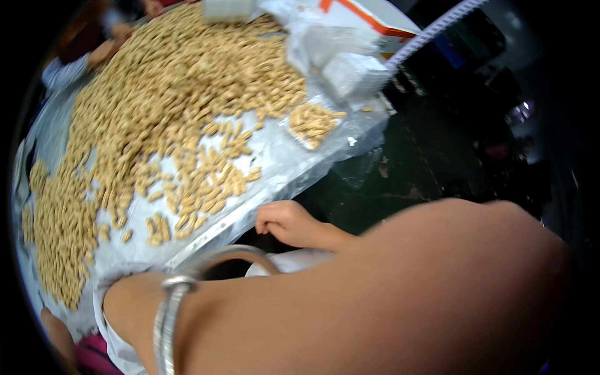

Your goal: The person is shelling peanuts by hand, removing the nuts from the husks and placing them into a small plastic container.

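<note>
A large, blurred arm and hand, which appear to be my left hand (445, 276), cross close before the camera, hiding the lower right. A silver bangle (164, 323) circles the wrist. The fingers cannot be made out. Beyond it, my right hand (287, 222) hangs beside the table's near edge, fingers curled, with nothing visible in it. In front of me, a broad heap of peanuts in their shells (187, 79) covers much of the plastic-covered table (276, 164). Looser peanuts (206, 187) lie nearest my right hand. Farther up, a small clear pack of peanuts (312, 124) rests near the edge.
Stacked clear plastic packs or trays (356, 72) stand at the table's right end, by a white box with orange stripes (375, 14). A translucent container (227, 10) sits at the back. Another person's sleeved arm (75, 69) reaches the heap from the left. Dark floor (384, 183) lies right.
</note>
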`<action>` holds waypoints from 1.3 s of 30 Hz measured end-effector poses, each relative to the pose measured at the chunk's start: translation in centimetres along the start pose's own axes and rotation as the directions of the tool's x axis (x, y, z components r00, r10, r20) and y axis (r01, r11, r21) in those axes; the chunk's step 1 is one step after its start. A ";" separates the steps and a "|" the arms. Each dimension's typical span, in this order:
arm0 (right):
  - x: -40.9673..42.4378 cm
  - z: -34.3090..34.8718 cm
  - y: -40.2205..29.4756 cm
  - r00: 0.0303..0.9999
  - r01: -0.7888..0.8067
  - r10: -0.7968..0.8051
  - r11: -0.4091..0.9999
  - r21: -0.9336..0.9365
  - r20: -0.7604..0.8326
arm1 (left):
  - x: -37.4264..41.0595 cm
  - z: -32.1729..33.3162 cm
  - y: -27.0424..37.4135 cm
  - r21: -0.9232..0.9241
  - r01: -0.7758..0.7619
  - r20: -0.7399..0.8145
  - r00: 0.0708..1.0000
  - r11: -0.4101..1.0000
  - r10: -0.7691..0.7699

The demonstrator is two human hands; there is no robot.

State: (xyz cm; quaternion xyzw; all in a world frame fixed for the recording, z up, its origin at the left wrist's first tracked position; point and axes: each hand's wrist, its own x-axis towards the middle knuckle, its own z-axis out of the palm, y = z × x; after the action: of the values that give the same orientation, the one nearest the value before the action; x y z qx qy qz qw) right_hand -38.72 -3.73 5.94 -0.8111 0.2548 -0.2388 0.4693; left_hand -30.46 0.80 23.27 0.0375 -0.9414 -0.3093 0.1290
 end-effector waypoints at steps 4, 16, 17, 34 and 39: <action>-0.1 1.3 1.2 0.997 -0.008 0.007 1.000 0.013 0.073 | -2.9 2.1 -0.1 -0.035 0.018 0.131 0.991 0.999 -0.013; 0.3 2.4 0.9 0.988 -0.126 0.115 0.987 0.103 0.103 | -5.1 2.7 1.2 -0.085 0.076 0.112 0.991 0.993 -0.066; 0.2 2.3 1.4 0.988 -0.130 0.120 0.986 0.105 0.096 | -5.3 2.2 1.1 -0.067 0.076 0.114 0.991 0.995 -0.068; 0.0 1.3 1.2 0.997 -0.068 0.065 0.996 0.063 0.047 | -9.1 -3.0 -0.3 0.027 0.233 -0.035 0.972 0.972 -0.232; 1.2 3.1 2.2 0.997 0.022 -0.030 0.994 0.104 0.076 | -9.1 -2.6 0.8 0.050 0.303 -0.062 0.952 0.952 -0.299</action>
State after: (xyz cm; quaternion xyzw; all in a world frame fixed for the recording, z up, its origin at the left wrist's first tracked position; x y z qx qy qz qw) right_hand -36.30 -3.48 2.78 -0.7976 0.2132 -0.2263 0.5169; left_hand -20.99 1.33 23.80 0.1927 -0.9296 -0.2963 0.1047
